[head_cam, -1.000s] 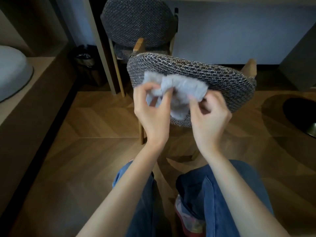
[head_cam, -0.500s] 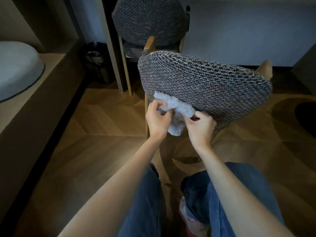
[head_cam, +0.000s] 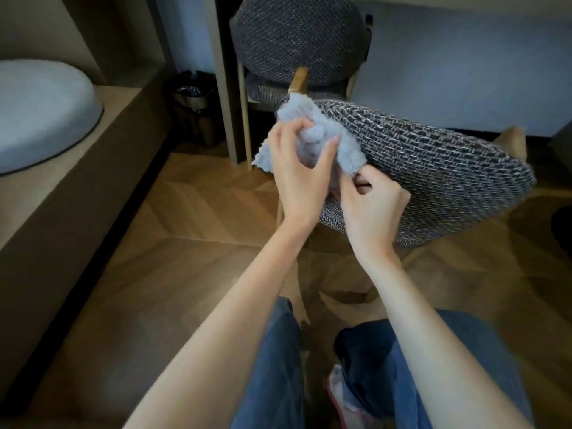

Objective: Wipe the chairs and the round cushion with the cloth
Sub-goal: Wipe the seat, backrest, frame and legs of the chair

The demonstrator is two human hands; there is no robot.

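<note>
A pale blue fluffy cloth (head_cam: 297,119) is bunched at the left end of the near chair's woven grey backrest (head_cam: 427,168). My left hand (head_cam: 300,171) grips the cloth from the left, fingers curled into it. My right hand (head_cam: 371,205) pinches the cloth's lower right edge against the backrest. A second chair (head_cam: 297,41) with the same grey weave stands behind, its seat partly hidden. The round light-blue cushion (head_cam: 40,113) lies on a ledge at the far left.
A small dark waste bin (head_cam: 193,103) stands on the floor between the ledge and the far chair. A beige ledge (head_cam: 77,181) runs along the left. A dark round base (head_cam: 561,227) sits at the right edge. My legs in jeans are below.
Both hands have shifted the cloth up and left to the backrest's left end, and the cloth is more spread out. The view has swung slightly right.
</note>
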